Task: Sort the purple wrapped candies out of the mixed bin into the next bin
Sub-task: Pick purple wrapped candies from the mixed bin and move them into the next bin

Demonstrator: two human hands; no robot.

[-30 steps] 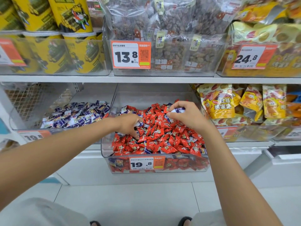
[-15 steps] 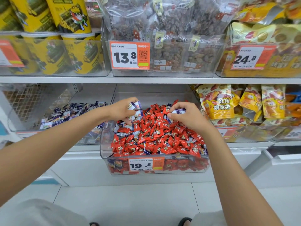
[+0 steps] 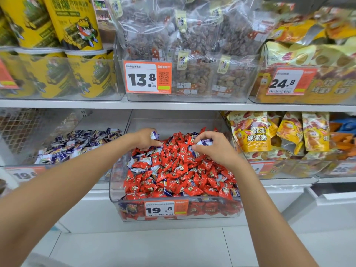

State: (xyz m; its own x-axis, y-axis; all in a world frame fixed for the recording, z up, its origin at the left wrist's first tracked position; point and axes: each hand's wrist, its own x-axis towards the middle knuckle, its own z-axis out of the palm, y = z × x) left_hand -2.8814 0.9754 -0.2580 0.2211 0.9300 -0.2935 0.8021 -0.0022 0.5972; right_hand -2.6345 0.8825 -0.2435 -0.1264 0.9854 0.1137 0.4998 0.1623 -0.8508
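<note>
The clear mixed bin holds a heap of red wrapped candies with a few purple ones among them. To its left a second clear bin holds purple wrapped candies. My left hand is over the back left of the mixed bin and grips purple candies, one sticking out above its fingers. My right hand is over the back right of the heap, its fingers curled round more purple candies.
A shelf above carries yellow snack tubs, clear bags of dried fruit and yellow packets. Right of the mixed bin stands a bin of yellow sweet-potato bags. White floor tiles lie below.
My left hand first rose from the heap's front left with purple candies, then settled toward the back left of the mixed bin. My right hand has stayed at the back right, still holding candies.
</note>
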